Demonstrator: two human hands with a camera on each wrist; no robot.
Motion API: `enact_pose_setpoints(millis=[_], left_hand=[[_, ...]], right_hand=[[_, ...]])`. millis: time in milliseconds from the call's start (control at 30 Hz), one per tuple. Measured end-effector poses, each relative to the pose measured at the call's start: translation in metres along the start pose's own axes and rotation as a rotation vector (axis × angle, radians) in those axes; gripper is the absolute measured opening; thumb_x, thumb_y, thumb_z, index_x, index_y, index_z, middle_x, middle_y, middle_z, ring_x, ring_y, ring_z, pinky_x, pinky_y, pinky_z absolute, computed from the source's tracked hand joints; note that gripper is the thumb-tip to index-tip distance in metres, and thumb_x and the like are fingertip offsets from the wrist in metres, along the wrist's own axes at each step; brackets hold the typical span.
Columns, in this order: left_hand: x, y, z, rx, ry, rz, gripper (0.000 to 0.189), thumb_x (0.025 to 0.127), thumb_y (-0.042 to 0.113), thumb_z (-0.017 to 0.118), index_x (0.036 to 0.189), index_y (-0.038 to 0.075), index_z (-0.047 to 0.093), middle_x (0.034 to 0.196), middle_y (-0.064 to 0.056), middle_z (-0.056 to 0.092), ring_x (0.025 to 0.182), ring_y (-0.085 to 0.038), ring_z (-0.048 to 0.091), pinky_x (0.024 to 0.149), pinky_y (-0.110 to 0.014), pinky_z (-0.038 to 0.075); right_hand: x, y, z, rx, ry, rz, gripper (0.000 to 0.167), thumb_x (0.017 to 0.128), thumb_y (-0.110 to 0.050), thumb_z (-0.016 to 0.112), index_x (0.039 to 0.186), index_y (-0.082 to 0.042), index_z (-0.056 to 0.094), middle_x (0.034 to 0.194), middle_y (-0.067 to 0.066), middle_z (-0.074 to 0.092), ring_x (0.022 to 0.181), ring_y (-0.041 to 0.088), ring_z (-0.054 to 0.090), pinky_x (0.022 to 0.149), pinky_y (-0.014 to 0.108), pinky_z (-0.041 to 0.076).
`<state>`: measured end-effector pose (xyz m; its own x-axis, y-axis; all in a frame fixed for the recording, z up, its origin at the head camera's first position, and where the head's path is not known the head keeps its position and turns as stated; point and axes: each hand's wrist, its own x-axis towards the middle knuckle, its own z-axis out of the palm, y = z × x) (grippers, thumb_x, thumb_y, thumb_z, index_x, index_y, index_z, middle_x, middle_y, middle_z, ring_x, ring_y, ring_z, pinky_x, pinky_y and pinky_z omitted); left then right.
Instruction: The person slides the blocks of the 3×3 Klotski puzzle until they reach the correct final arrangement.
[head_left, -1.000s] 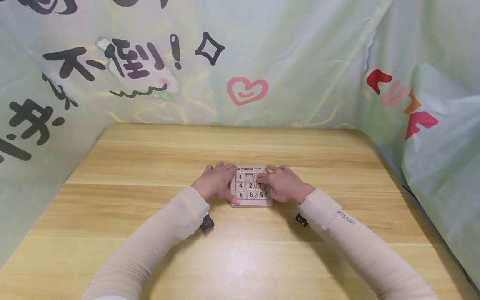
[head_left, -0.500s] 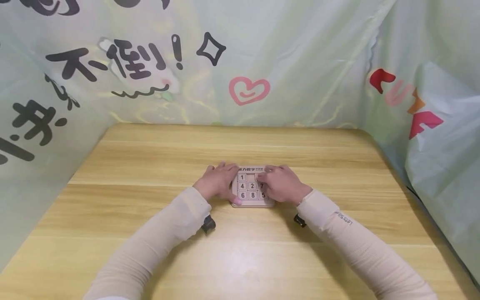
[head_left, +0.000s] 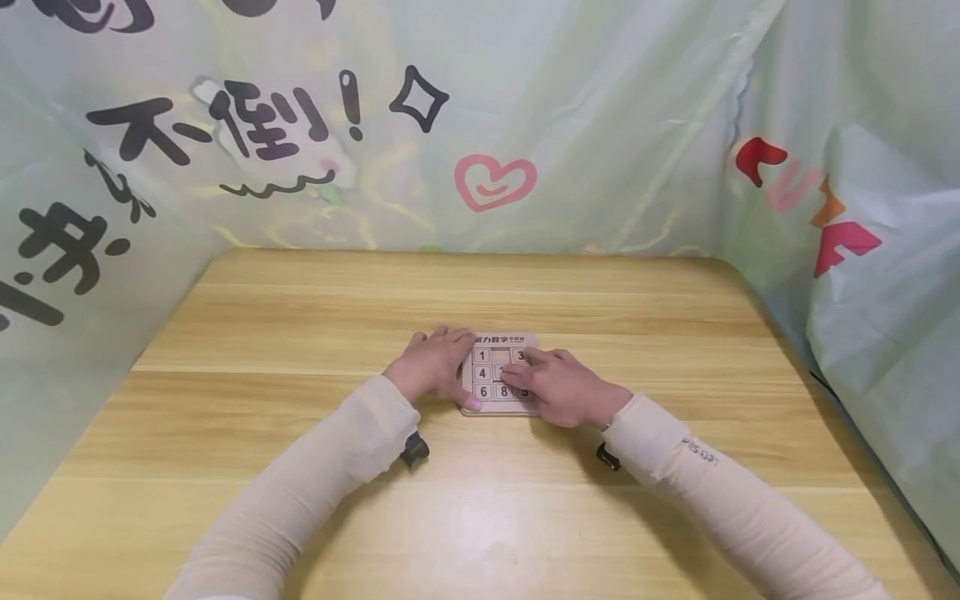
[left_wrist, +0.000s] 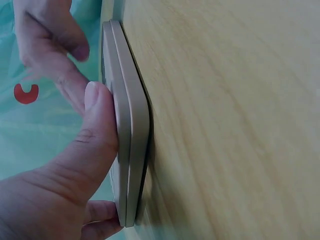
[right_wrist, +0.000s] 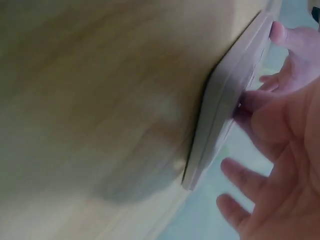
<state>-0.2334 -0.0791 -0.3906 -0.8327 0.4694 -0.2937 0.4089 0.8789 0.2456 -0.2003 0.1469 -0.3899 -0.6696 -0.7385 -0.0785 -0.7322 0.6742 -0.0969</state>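
A sliding number puzzle [head_left: 501,408] lies flat mid-table, with a gap in its top row between tile 1 [head_left: 482,356] and tile 3 [head_left: 519,356]. My left hand [head_left: 431,367] holds its left side, thumb at the near corner and fingers at the far edge. In the left wrist view, the thumb [left_wrist: 97,125] presses against the pale board [left_wrist: 132,110]. My right hand [head_left: 566,390] reaches over the right side, fingertips on the middle row; it covers tile 7 and part of tile 2. The right wrist view shows its other fingers [right_wrist: 245,180] extended off the board.
The wood-grain table [head_left: 480,508] spreads around the puzzle. A pale printed curtain [head_left: 600,125] hangs behind it and along both sides. A dark wrist camera [head_left: 414,450] sits under the left wrist, another dark device [head_left: 608,456] under the right.
My right hand has moved from the top-right tile toward me and slightly left, onto the middle row, uncovering tile 3. The left hand keeps its hold on the puzzle.
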Motion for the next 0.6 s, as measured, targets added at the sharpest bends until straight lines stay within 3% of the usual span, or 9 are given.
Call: enact_pose_setpoints(millis=[133, 267, 600], left_hand=[[0.000, 0.000, 0.001, -0.018, 0.004, -0.002, 0.119, 0.062, 0.063, 0.078, 0.154, 0.010, 0.024, 0.159, -0.006, 0.019, 0.145, -0.037, 0.014, 0.115, -0.058, 0.011], [0.001, 0.001, 0.002, -0.027, 0.005, 0.006, 0.118, 0.062, 0.063, 0.078, 0.154, 0.010, 0.025, 0.159, -0.006, 0.020, 0.144, -0.037, 0.015, 0.114, -0.058, 0.012], [-0.001, 0.001, -0.001, -0.014, 0.000, 0.002, 0.119, 0.062, 0.061, 0.079, 0.154, 0.009, 0.024, 0.159, -0.006, 0.019, 0.144, -0.038, 0.016, 0.114, -0.058, 0.013]], right_hand=[[0.009, 0.001, 0.001, -0.072, 0.018, 0.034, 0.048, 0.091, -0.021, 0.063, 0.137, -0.010, 0.056, 0.140, 0.007, 0.053, 0.131, 0.042, 0.042, 0.097, 0.060, 0.042], [0.012, 0.003, -0.001, -0.026, -0.006, 0.079, 0.047, 0.092, -0.017, 0.060, 0.138, -0.009, 0.055, 0.142, 0.008, 0.052, 0.134, 0.043, 0.038, 0.100, 0.062, 0.038], [-0.012, 0.001, -0.005, -0.052, 0.011, 0.136, 0.040, 0.090, -0.008, 0.052, 0.128, -0.010, 0.064, 0.131, 0.006, 0.061, 0.131, 0.038, 0.044, 0.098, 0.059, 0.041]])
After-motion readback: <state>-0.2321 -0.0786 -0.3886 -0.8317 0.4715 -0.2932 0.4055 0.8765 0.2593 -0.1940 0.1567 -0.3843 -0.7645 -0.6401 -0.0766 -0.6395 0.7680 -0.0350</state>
